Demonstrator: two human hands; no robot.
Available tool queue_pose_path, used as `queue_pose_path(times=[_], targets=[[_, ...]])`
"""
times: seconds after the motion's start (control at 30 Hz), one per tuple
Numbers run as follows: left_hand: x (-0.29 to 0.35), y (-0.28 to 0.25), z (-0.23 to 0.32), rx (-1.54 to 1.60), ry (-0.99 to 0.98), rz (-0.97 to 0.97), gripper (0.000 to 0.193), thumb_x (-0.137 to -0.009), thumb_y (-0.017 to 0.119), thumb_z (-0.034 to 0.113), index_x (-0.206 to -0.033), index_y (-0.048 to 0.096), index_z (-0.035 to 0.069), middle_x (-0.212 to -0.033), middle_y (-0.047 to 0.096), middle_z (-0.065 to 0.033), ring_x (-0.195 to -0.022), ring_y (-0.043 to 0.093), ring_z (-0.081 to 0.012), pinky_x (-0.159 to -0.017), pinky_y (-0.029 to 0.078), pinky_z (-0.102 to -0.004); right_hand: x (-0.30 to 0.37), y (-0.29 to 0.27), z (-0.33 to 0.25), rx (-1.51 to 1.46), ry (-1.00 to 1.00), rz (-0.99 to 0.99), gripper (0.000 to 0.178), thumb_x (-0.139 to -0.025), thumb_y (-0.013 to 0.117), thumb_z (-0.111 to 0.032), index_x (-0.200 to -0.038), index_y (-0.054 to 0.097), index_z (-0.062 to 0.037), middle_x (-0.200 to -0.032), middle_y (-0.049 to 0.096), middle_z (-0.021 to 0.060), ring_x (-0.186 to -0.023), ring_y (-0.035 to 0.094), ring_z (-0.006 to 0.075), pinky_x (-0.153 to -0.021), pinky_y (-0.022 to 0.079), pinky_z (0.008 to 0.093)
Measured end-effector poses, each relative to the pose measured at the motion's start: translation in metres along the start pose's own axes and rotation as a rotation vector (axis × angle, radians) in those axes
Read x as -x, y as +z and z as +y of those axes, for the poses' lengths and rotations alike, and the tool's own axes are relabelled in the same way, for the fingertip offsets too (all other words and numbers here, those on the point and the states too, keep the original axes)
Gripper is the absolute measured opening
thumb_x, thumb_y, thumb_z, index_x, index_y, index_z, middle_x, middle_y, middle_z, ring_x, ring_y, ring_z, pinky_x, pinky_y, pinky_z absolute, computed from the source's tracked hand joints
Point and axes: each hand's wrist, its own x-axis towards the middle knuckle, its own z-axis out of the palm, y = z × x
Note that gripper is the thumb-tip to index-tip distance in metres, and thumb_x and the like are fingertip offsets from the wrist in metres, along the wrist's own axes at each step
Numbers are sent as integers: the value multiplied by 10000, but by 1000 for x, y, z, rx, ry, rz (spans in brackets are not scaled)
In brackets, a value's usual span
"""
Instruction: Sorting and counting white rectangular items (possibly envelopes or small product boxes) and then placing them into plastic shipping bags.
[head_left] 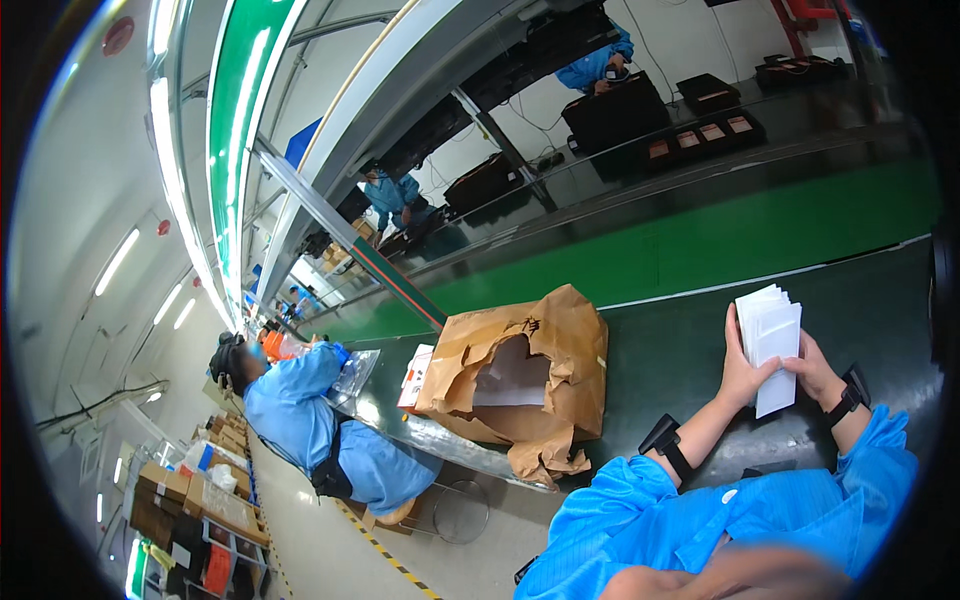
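Note:
A stack of white paper sheets (774,335), its edges unevenly fanned, is held upright above the dark green worktop (660,370). My left hand (742,368) grips the stack along its left side, the thumb lying across its front. From the right, my right hand (815,370) closes on the lower right edge, thumb in front too. Most fingers of both hands are hidden behind the paper. To the left stands a brown paper package (580,375), torn wide open, with white sheets (512,375) showing through the ragged hole.
A white box with red marks (415,375) stands beyond the package. A co-worker in blue (300,400) works farther left along the bench. Past the green conveyor strip (720,240) lie black trays (700,140). A metal post (370,260) rises beside the package.

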Motion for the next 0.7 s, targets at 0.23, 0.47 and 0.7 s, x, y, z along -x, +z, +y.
queue_pose_path(times=[0.23,0.47,0.7], targets=[[4,-14,-15,76,3,-207,1134,-648,704,184,-1365,-171,111,-1332,272,-182,-1238,316,-281,-1027,239,-385,-13,-13,16,295,-161,-81,1006,-534,817,-268,-1324,243,-28,-1237,425,77,-1150,418,191,-977,320,328],[6,-6,-38,153,-44,-180,1063,-690,688,229,-1371,-111,66,-1341,271,-189,-1247,304,-278,-1028,236,-381,-12,-1,24,349,-185,-37,910,-567,807,-261,-1275,272,-58,-1229,433,84,-1149,419,200,-975,328,343],[7,-4,-47,138,-48,-147,1008,-705,676,226,-1376,-55,46,-1350,256,-184,-1250,296,-276,-1024,247,-370,-15,4,20,311,-222,39,905,-549,801,-276,-1273,303,-61,-1199,459,85,-1127,439,187,-955,351,340]])
